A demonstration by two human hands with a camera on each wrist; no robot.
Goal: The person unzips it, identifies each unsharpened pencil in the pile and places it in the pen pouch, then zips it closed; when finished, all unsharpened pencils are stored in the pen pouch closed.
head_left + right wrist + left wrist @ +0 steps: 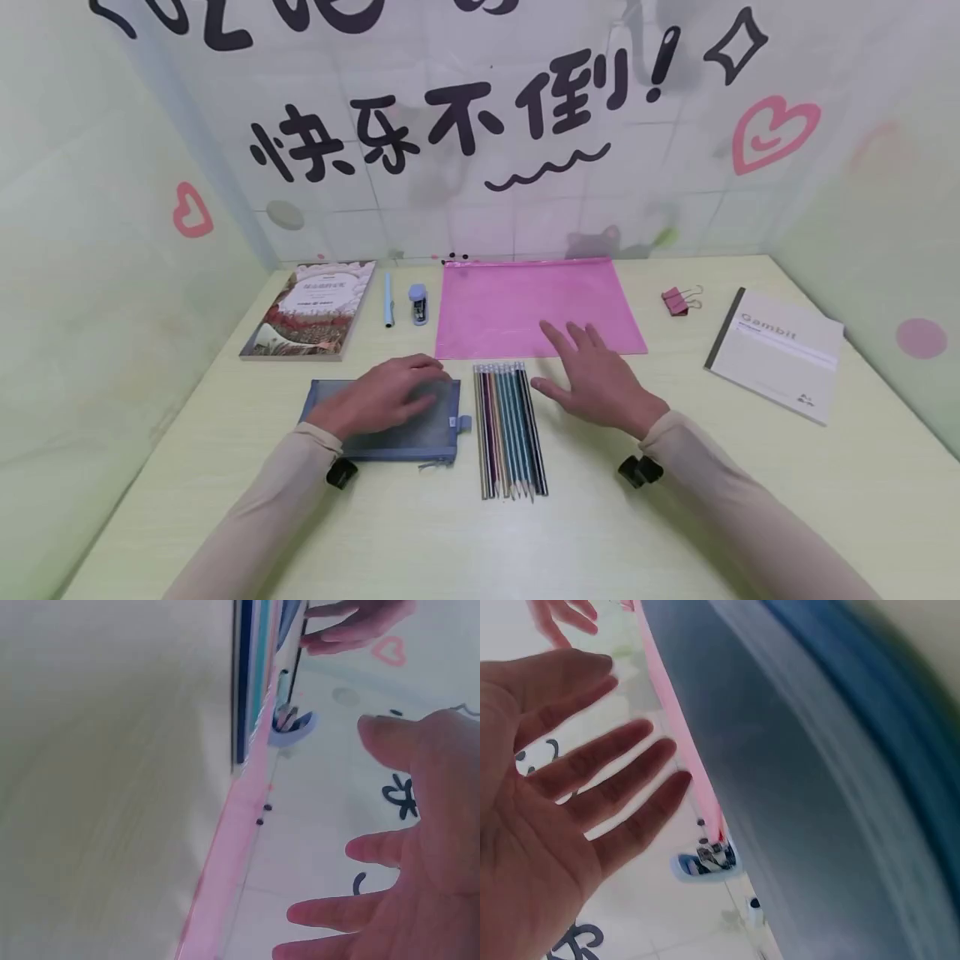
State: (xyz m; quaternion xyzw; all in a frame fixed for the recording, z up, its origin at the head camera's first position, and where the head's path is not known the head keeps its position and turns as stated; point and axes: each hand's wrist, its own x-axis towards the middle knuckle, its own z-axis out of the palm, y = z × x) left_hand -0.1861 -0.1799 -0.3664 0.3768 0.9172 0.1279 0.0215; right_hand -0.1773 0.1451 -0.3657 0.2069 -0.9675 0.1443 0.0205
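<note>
A blue mesh zip pouch (431, 437) lies flat on the table, and above it my left hand (384, 397) hovers with fingers spread. In the left wrist view, a gap shows between those fingers and the pouch (757, 750). Several pencils (510, 429) lie side by side in a row just right of the pouch, most with their tips toward me. To the right of the row, my right hand (600, 385) is held with its fingers apart and nothing in them. Its fingertips overlap the lower edge of a pink translucent zip folder (510, 308) in the head view.
At the back left are an illustrated book (307, 312), a light blue pen (388, 300) and a small blue stapler (418, 305). A pink binder clip (678, 302) and a white notebook (783, 350) lie on the right. Printed wall sheets border the table (420, 542).
</note>
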